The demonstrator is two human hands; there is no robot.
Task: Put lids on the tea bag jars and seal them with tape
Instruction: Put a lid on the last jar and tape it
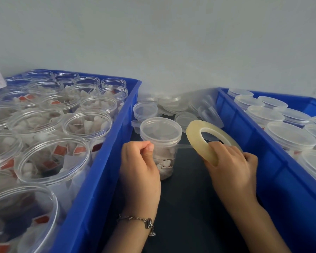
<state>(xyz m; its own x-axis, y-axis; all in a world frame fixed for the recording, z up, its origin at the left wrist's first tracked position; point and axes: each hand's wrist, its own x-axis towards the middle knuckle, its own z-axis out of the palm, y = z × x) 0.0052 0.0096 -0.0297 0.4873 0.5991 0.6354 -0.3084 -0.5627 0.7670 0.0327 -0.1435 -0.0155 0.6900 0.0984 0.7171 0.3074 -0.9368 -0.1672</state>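
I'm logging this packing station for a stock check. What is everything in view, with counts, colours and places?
Left bin: one, blue, left side.
Open jars: more than a dozen, clear, tea bags inside, no lids, in left bin.
Right bin: one, blue, right side.
Lidded jars: about ten, clear, in right bin.
Loose lids: a pile, clear, between bins at the back.
Centre jar: one, clear, lidded, on the dark surface between bins.
Tape roll: one, yellowish clear, strip pulled across the centre jar.
Bracelet: one, silver, left wrist.
Left hand: pinches the tape end.
Right hand: holds the tape roll.

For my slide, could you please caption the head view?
Left hand pulls tape from roll in right hand beside lidded jar.
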